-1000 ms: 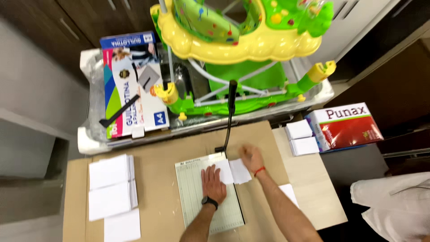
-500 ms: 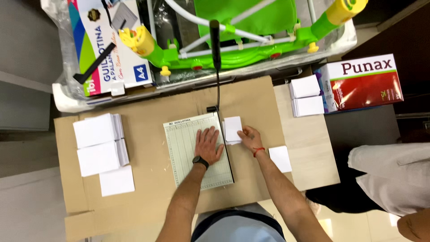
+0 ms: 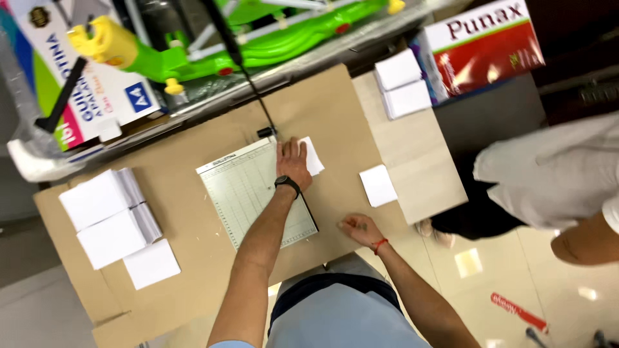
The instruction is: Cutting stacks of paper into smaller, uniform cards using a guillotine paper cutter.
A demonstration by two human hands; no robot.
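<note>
Cardboard-covered table point(image 3: 193, 193) in a cluttered shop corner, tiled floor below, a green and yellow plastic toy point(image 3: 213, 48) and boxed goods along the far edge. Centre of the table: a paper cutter point(image 3: 255, 193) with a gridded pale-green base, its black lever arm point(image 3: 235, 55) raised and slanting up toward the toy.

Left hand point(image 3: 293, 164): flat, fingers spread, palm down, pressing a white sheet point(image 3: 314, 158) at the cutter's top right corner, right on the cutting edge. No grip, just holding it down. Black watch point(image 3: 287, 184) on the wrist.

Right hand point(image 3: 360, 229): loosely curled, resting on the cardboard near the table's front edge, just beside the cutter's lower right corner. Holds nothing that I can see. Red band point(image 3: 380, 243) on the wrist.

Risks as I judge them: the left fingers lie across the blade line, so a falling lever could catch them. The lever looks unsupported, with no hand on it. Light palm pressure could let the sheet slip and skew against the grid.

Around: 2 white paper stacks point(image 3: 106, 216) at left with 1 loose sheet point(image 3: 151, 264) in front, 2 more stacks point(image 3: 403, 84) at far right by a red ream box point(image 3: 483, 42), 1 cut sheet point(image 3: 378, 185) right of the cutter. Another person point(image 3: 548, 180) in white stands at right, well apart from the cutter.
</note>
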